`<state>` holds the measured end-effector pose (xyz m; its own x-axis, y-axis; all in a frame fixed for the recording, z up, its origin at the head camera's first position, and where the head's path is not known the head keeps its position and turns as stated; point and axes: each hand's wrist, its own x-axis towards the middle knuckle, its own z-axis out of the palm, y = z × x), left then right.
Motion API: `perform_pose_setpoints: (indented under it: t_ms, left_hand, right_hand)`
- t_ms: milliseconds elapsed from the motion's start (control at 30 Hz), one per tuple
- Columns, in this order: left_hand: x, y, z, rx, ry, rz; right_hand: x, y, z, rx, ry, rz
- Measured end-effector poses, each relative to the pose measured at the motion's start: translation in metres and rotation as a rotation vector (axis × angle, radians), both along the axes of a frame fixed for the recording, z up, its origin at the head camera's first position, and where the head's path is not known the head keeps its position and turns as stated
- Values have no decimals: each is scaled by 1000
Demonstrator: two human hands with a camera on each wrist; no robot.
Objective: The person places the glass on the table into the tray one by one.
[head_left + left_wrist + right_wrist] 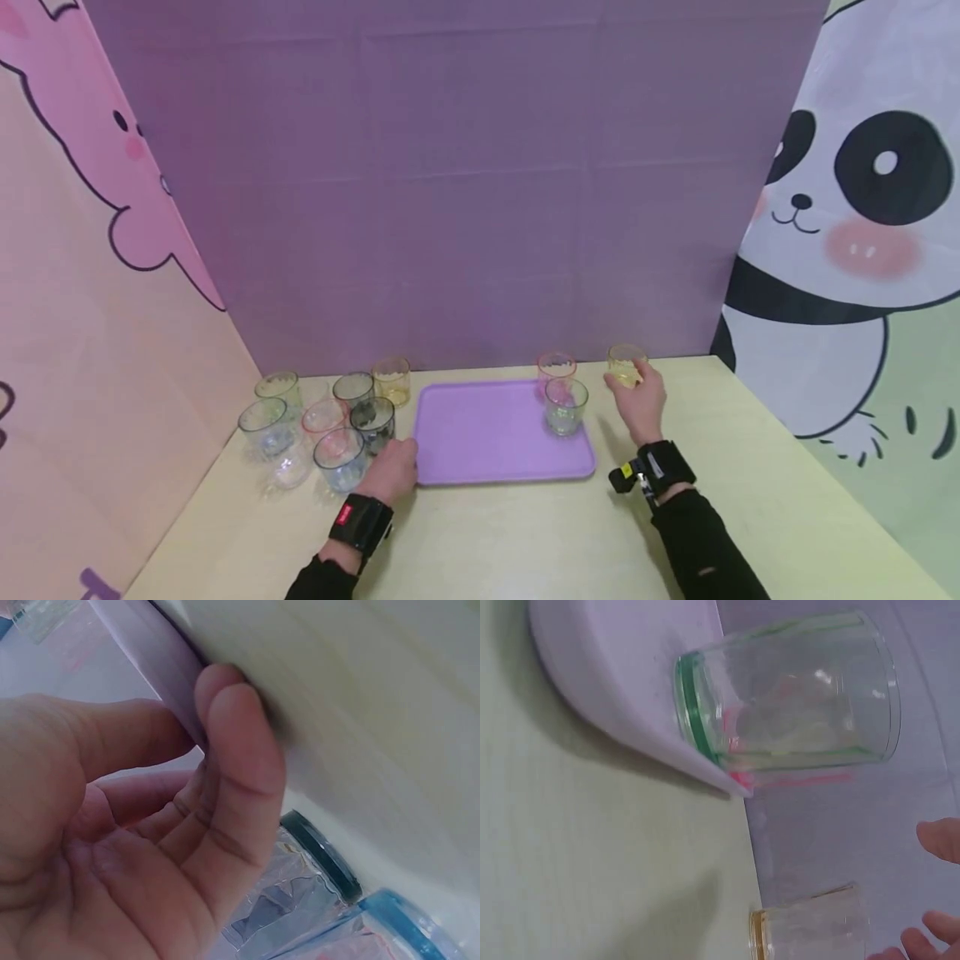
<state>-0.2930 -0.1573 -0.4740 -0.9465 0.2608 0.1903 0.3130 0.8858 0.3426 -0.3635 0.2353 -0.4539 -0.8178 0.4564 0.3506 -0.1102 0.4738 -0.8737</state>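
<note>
With thumb and fingers, my left hand (392, 472) pinches the left front edge of a purple tray (480, 433); the left wrist view shows the fingertips curled around its rim (176, 671). On the tray's right side stand a green-tinted glass (565, 412) and, behind it, a pink-rimmed glass (557, 365). Off the tray to the right, my right hand (643, 404) reaches toward a yellow-tinted glass (621, 357). In the right wrist view its thumb and fingers are spread beside that glass (814, 934), the thumb clearly apart from it.
Left of the tray stand several glasses: a blue-tinted one (341, 462) and a dark one (373, 421) near my left hand, a yellow one (392, 383) at the back. A purple backdrop (480, 208) rises behind the table (525, 533); printed panels flank it.
</note>
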Motion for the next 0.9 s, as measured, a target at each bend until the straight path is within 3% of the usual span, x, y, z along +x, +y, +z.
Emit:
perform_pose_setpoints:
  t_ms: [267, 667, 900]
  left_hand:
    - [-1, 1, 2, 0, -21, 5]
    - [0, 0, 3, 10, -27, 30]
    - [-2, 1, 3, 10, -30, 29]
  right_hand:
    - [-16, 17, 4, 45, -24, -43]
    - [-41, 29, 5, 132, -166, -25]
    - [-46, 31, 6, 167, -245, -26]
